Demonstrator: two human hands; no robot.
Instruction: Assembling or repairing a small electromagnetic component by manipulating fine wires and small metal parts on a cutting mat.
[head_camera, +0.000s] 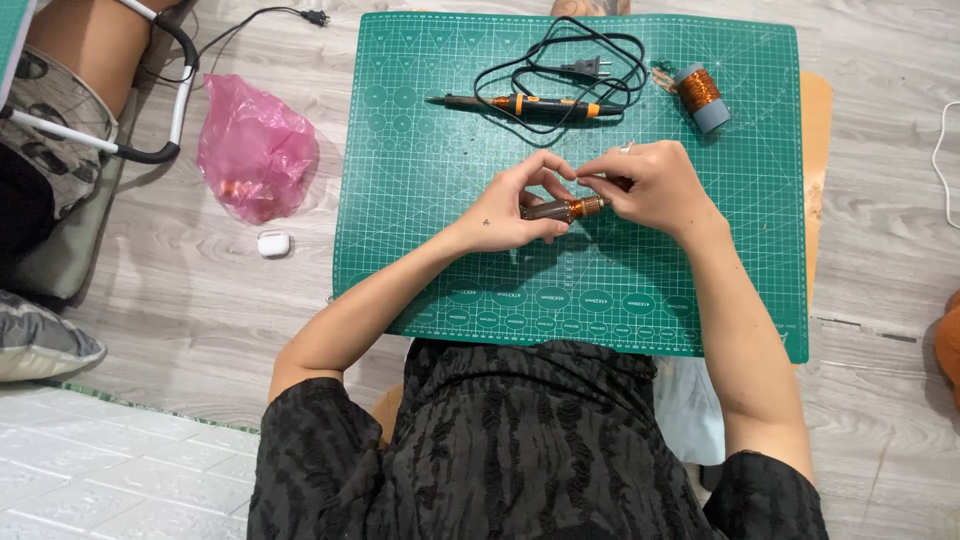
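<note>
Both hands meet at the middle of the green cutting mat (420, 230), and between them sits a small coil piece (563, 209): a dark, slim cylinder with a band of shiny copper wire wound near its right end. The left hand (508, 212) cradles the dark body, fingers (548, 166) curled and closed around it, thumb and forefinger pinching just above. The right hand (655, 186) comes in from three o'clock, its fingertips closed tight at the copper end; whether a loose strand of wire sits between them cannot be told.

Done well, this looks like work for a steady left grip and small, even moves from the right, keeping each turn of wire snug against the last so the band stays smooth.

At twelve o'clock on the mat lies a soldering iron (520, 103), black with orange bands, its black cord (590, 55) looped in loose coils beside it. At one o'clock stands a grey spool (700, 95) wrapped in the same glossy copper wire. The mat is matt, printed with pale grid lines and circles.

Off the mat, at nine to ten o'clock on the grey wood-grain floor (880, 200), slumps a crinkled pink plastic bag (255, 145), and just below it a small white rounded case (273, 243).
</note>
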